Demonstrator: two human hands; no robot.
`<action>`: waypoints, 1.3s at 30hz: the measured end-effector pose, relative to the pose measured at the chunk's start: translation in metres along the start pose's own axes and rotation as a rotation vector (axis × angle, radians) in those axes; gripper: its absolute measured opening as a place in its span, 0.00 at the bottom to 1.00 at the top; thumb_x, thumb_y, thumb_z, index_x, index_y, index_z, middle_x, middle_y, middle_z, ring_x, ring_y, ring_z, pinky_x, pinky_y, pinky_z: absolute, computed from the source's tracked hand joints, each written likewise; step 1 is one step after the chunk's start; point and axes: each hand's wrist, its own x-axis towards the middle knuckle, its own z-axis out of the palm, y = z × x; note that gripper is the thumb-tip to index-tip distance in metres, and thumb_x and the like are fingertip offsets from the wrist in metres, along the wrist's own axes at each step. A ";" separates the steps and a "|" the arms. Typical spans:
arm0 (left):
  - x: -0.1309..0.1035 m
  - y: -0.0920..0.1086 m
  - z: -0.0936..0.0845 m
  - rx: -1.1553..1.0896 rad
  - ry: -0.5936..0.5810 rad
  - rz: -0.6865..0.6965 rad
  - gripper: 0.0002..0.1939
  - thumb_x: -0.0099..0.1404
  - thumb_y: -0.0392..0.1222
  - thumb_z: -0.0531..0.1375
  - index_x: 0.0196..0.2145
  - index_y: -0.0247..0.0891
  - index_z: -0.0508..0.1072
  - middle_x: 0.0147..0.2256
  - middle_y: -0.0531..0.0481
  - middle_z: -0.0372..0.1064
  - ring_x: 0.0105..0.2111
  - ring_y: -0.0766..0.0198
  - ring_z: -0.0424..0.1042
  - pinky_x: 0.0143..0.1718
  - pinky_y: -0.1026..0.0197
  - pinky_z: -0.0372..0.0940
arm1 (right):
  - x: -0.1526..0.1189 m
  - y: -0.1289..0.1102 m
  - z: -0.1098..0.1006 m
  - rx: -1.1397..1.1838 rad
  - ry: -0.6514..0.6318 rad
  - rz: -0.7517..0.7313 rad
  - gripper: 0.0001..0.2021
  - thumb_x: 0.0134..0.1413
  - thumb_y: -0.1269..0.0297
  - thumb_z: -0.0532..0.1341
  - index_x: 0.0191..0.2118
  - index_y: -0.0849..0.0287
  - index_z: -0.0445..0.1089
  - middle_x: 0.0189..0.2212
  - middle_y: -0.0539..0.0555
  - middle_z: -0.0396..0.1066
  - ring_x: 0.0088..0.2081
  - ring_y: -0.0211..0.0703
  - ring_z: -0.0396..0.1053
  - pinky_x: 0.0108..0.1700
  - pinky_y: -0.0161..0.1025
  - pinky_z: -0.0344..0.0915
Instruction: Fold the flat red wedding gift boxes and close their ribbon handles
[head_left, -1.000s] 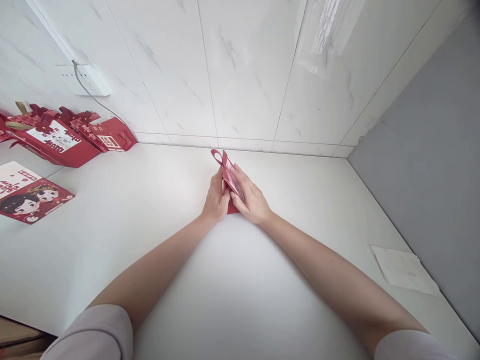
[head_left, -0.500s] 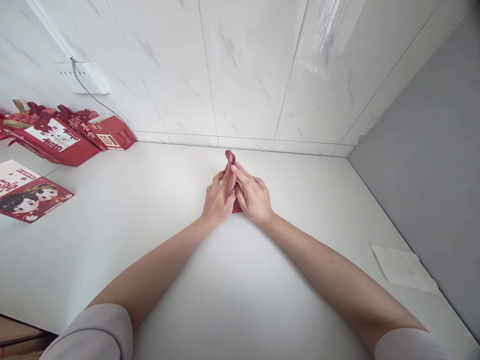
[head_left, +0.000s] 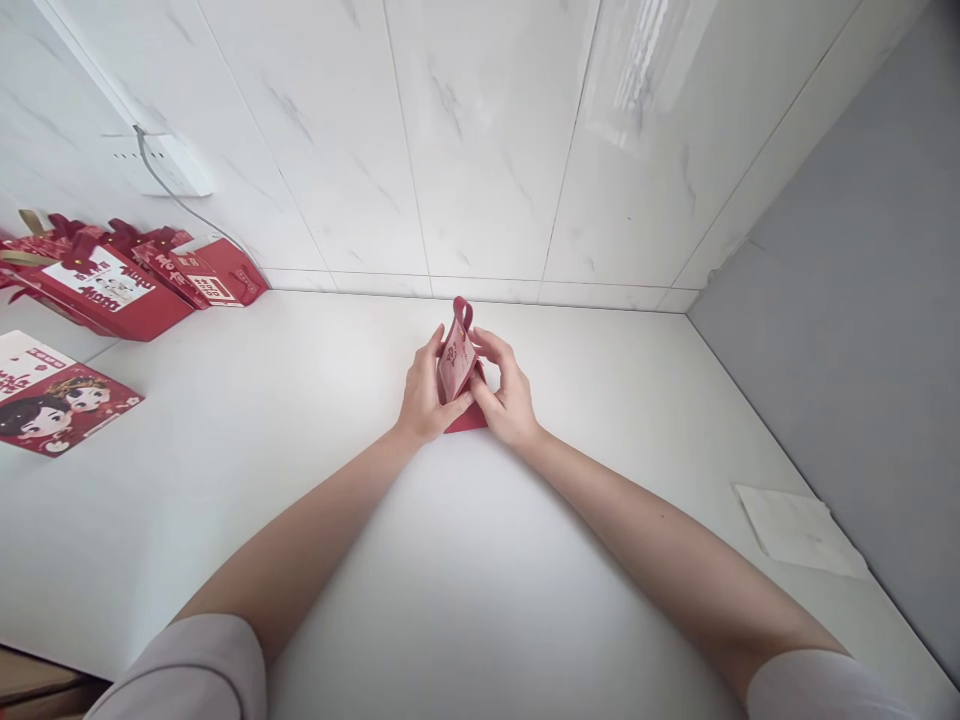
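Note:
A small red gift box [head_left: 459,365] with a ribbon loop [head_left: 463,312] at its top stands on the white table between my hands. Its narrow side, pink with red lettering, faces me. My left hand [head_left: 426,388] curves around the box's left side, thumb along the lower front. On the other side my right hand [head_left: 508,388] presses its thumb and fingers against the right edge. Both hands grip the box, and they cover much of its sides.
Several red gift boxes with ribbons [head_left: 120,290] stand at the back left by the tiled wall [head_left: 487,140]. Nearer lies a printed red and white card or flat box [head_left: 64,395]. A white sheet [head_left: 799,530] lies at the right edge; a cable [head_left: 176,185] hangs from a wall socket.
My hands have moved apart from the ribbon at the top to the box's two sides. More of the pink side and the ribbon loop now shows.

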 end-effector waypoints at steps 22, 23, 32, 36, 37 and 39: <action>0.004 -0.004 0.004 -0.562 0.352 -0.424 0.14 0.62 0.54 0.62 0.34 0.39 0.69 0.37 0.49 0.74 0.40 0.59 0.74 0.43 0.57 0.68 | 0.018 0.045 -0.020 0.252 0.396 0.443 0.14 0.58 0.48 0.58 0.32 0.54 0.67 0.34 0.50 0.69 0.32 0.39 0.64 0.38 0.38 0.64; 0.004 -0.003 0.004 -0.584 0.356 -0.440 0.14 0.62 0.54 0.62 0.34 0.39 0.71 0.36 0.50 0.74 0.40 0.59 0.74 0.42 0.57 0.69 | 0.018 0.041 -0.020 0.295 0.366 0.425 0.16 0.60 0.47 0.55 0.30 0.54 0.66 0.31 0.49 0.67 0.31 0.38 0.63 0.37 0.37 0.63; 0.010 -0.022 -0.002 -0.972 0.181 -0.611 0.24 0.65 0.59 0.56 0.50 0.41 0.73 0.50 0.46 0.74 0.51 0.49 0.73 0.52 0.45 0.67 | 0.020 0.021 -0.009 0.723 0.130 0.527 0.18 0.55 0.44 0.61 0.28 0.54 0.68 0.26 0.47 0.68 0.30 0.39 0.65 0.34 0.36 0.64; 0.010 -0.022 -0.003 -1.038 0.157 -0.652 0.24 0.63 0.59 0.60 0.48 0.40 0.75 0.48 0.46 0.75 0.50 0.50 0.72 0.52 0.50 0.66 | 0.020 0.026 -0.011 0.834 0.108 0.584 0.16 0.52 0.45 0.64 0.34 0.54 0.72 0.35 0.50 0.75 0.40 0.45 0.72 0.42 0.40 0.68; 0.009 -0.022 -0.003 -1.033 0.147 -0.647 0.24 0.62 0.59 0.61 0.47 0.39 0.76 0.46 0.46 0.76 0.49 0.50 0.73 0.50 0.51 0.66 | 0.020 0.027 -0.011 0.847 0.110 0.590 0.17 0.51 0.45 0.65 0.35 0.55 0.73 0.37 0.50 0.76 0.42 0.47 0.72 0.44 0.41 0.68; 0.007 -0.020 -0.002 -0.999 0.123 -0.624 0.23 0.61 0.59 0.62 0.43 0.38 0.78 0.43 0.45 0.77 0.45 0.51 0.74 0.46 0.53 0.66 | 0.020 0.029 -0.013 0.859 0.120 0.584 0.19 0.52 0.44 0.64 0.37 0.55 0.74 0.40 0.52 0.77 0.47 0.50 0.72 0.48 0.44 0.68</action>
